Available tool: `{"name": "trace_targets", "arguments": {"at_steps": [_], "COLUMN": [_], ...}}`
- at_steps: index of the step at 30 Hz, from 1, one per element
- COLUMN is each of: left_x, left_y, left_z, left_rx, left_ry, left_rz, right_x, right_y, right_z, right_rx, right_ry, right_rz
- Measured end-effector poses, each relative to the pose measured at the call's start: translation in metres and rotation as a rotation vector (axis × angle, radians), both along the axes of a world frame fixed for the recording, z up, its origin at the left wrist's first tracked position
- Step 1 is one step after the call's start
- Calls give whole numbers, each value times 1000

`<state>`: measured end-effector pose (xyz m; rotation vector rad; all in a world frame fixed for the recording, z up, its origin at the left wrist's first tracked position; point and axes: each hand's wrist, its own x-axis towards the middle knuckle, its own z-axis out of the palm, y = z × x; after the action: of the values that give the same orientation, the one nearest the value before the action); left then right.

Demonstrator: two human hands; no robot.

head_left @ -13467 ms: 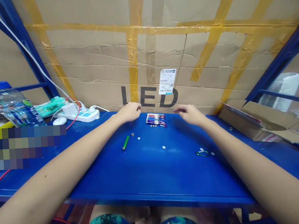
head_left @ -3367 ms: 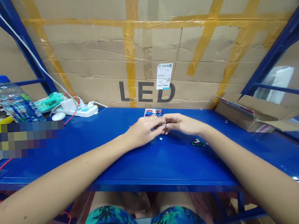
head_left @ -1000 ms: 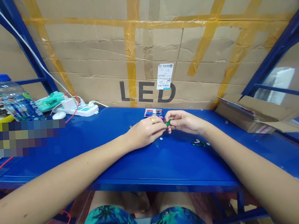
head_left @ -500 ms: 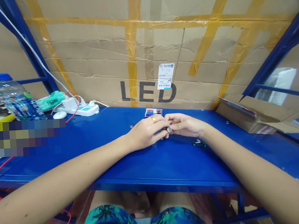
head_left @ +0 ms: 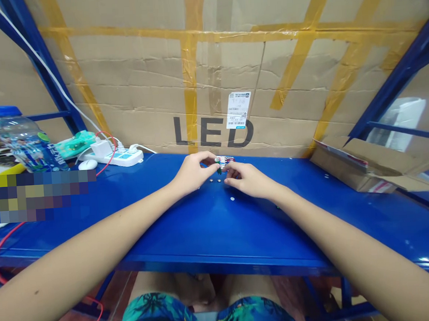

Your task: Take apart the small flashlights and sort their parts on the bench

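My left hand (head_left: 196,172) pinches a small dark green piece (head_left: 219,168) between thumb and forefinger, just in front of a bundle of slim shiny sticks (head_left: 228,160). Too little of the green piece shows to tell its kind. Facing it from the right is my right hand (head_left: 250,179), fingers curved and thumb apart from the forefinger, with nothing visible between them. Its forefinger tip comes close to the green piece; contact cannot be made out. Below the hands lie small round discs (head_left: 219,180) and a flat silvery disc (head_left: 232,198) on the blue table (head_left: 204,233).
At left stand a plastic bottle (head_left: 28,143) and a white power strip (head_left: 125,157) with plugs and a red cable (head_left: 112,154). An open cardboard box (head_left: 360,163) sits at right. Behind the table rises a large taped carton (head_left: 140,82). A green bit (head_left: 278,206) peeks out beside my right forearm.
The small silvery disc left my fingers and a similar one lies on the table. My hands moved apart and farther back; my left hand now holds a green piece.
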<state>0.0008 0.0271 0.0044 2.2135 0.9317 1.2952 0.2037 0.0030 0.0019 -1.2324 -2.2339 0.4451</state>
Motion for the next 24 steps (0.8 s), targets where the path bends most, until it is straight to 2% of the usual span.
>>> {"name": "trace_targets", "arguments": {"at_steps": [5, 8, 11, 14, 16, 20, 24], "left_x": [9, 6, 0, -2, -1, 2, -1], "left_y": [-10, -6, 5, 13, 15, 16, 13], "left_z": [2, 2, -5, -15, -18, -14, -7], "left_rx": [-11, 58, 130, 128, 120, 25, -156], "left_ry": [54, 133, 378, 626, 701, 717, 744], "left_rz": [-82, 11, 138, 140, 116, 134, 137], "right_x": [-12, -2, 11, 16, 15, 9, 9], "right_y": [-5, -1, 4, 4, 0, -9, -11], "right_z": [3, 2, -3, -3, -1, 7, 9], "right_rx": [157, 86, -3, -54, -59, -62, -54], "right_ry": [27, 54, 85, 95, 74, 1, -33], "right_rz": [-14, -79, -74, -8, 53, 170, 186]}}
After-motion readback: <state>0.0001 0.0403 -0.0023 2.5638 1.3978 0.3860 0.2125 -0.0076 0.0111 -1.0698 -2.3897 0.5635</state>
